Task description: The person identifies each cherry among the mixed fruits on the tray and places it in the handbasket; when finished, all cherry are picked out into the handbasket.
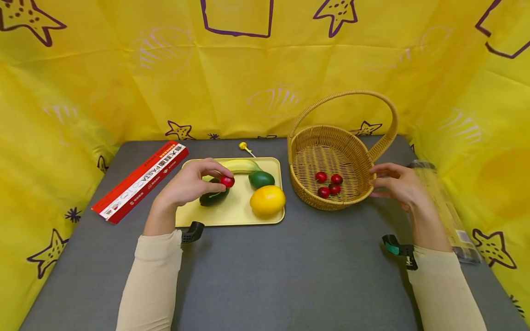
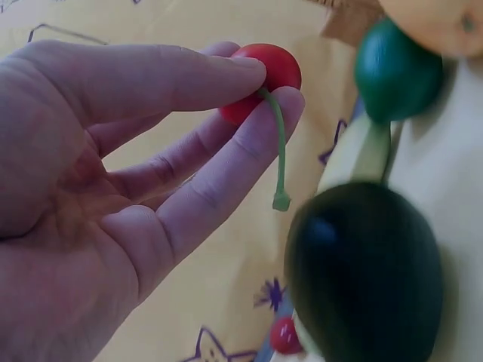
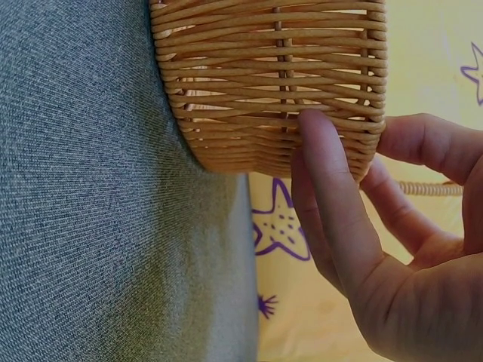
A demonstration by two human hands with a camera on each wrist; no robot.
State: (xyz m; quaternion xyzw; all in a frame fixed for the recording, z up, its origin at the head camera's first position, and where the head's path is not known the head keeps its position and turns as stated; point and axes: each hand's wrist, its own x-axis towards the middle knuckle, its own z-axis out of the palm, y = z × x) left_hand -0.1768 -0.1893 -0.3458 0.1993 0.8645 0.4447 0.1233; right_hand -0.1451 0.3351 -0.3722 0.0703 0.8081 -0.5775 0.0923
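Evidently, yellow cloth printed with purple starfish [image 1: 232, 82] walled in a dark grey table [image 1: 265, 266]. The left hand [image 1: 192, 184] pinched a round red cherry with a green stem [image 1: 227, 181] over the cream rectangular tray [image 1: 236, 220]. The right hand [image 1: 393, 184] loosely held the rim of the tan woven basket [image 1: 304, 195]. "PASTA" stood beside Chinese characters on a long red-and-white box [image 1: 141, 184].

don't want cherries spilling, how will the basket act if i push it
The basket looks wide and low, so it should slide before tipping. Its open weave suggests it is light, perhaps springy. The round cherries inside may roll.
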